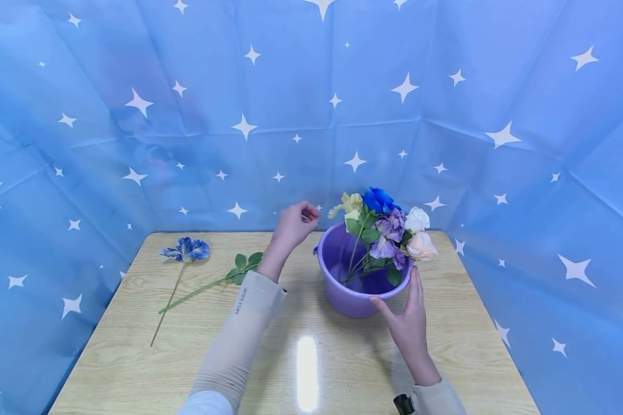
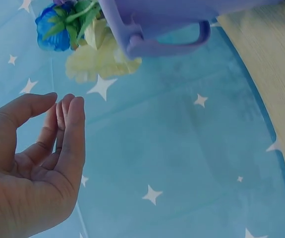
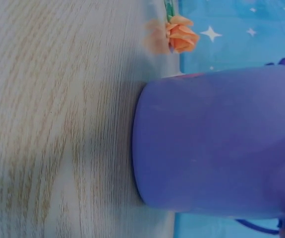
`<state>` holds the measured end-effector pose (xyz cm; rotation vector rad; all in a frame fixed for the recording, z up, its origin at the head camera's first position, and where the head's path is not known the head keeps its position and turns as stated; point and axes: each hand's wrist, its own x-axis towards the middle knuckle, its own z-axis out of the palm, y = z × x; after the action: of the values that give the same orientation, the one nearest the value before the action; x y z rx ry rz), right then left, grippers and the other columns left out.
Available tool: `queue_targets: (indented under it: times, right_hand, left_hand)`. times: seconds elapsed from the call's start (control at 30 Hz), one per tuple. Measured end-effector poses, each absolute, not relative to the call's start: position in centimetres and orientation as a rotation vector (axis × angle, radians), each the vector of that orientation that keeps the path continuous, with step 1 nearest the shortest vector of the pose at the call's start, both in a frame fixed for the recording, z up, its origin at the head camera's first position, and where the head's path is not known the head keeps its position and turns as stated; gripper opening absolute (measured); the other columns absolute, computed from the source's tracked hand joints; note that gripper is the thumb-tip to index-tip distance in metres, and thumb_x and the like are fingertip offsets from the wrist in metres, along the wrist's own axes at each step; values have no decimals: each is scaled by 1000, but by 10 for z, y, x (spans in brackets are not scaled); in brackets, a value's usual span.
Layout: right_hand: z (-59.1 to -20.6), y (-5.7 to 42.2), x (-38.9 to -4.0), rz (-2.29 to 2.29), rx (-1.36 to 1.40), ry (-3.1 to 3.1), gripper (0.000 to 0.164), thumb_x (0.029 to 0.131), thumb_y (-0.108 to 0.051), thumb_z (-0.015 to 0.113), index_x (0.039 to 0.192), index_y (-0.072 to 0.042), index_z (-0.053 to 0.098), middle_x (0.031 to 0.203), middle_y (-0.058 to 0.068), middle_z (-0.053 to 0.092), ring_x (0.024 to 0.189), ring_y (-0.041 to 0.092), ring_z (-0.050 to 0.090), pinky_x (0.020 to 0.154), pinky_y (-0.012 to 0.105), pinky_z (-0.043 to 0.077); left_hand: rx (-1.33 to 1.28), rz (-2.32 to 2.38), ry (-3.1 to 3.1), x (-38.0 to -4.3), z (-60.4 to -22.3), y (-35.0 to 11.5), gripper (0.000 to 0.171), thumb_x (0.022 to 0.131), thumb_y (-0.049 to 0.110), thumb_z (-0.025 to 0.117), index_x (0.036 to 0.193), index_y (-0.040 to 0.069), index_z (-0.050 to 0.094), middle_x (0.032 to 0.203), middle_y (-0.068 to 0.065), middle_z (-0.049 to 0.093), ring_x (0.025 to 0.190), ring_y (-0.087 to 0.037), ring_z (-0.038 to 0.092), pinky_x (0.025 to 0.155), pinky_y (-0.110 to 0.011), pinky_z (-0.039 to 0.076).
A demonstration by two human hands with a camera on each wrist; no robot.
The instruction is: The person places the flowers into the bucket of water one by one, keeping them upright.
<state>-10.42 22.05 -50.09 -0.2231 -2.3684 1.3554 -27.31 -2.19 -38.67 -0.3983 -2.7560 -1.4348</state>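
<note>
A purple bucket (image 1: 350, 302) stands on the table, holding several artificial flowers: a yellow one (image 1: 349, 203), a deep blue one (image 1: 379, 200), purple ones (image 1: 389, 239), a white one (image 1: 417, 219) and a peach one (image 1: 421, 246). Left of its rim my left hand (image 1: 295, 223) is raised; the left wrist view shows its fingers loosely bent, thumb close to the fingertips, nothing between them. My right hand (image 1: 407, 325) rests against the bucket's near right side, thumb and straight fingers spread along the rim. The right wrist view shows mostly the bucket wall (image 3: 211, 144).
On the table's left lie a blue flower (image 1: 186, 249) on a thin stem and a green leafy stem (image 1: 202, 288). That stem's orange bloom (image 3: 182, 34) is mostly behind my left forearm in the head view. Blue star-print cloth (image 1: 291, 86) surrounds the wooden table (image 1: 135, 369).
</note>
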Motion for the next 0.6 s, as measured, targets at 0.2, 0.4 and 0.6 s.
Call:
queue_targets:
  times: [0.2,0.4,0.6]
  right_hand:
    - [-501,220,-104,1363,-229,-2378,112,79,-27,85,161,-12,10,169,10,10,156,32,13,126,54,17]
    - [-500,220,-104,1359,-227,-2379,112,79,-27,85,161,-11,10,168,11,11,155,33,13,125,55,18]
    - [-499,220,-104,1361,-224,-2374,112,79,-26,85,161,-12,10,168,12,11,155,32,14,125,55,18]
  left_hand:
    - [-353,-1465,-2737,-275,-386,-35,12,90,7,67,101,6,67,99,-10,70,93,-24,69,82,-32,58]
    - [-315,-1499,-2719,-277,-387,-49,13,91,9,66,104,5,66,101,-11,70,95,-26,69,84,-36,59]
    - [-266,-1501,-2707,-281,-390,-63,14,93,11,66,106,5,65,104,-12,68,97,-27,67,82,-38,58]
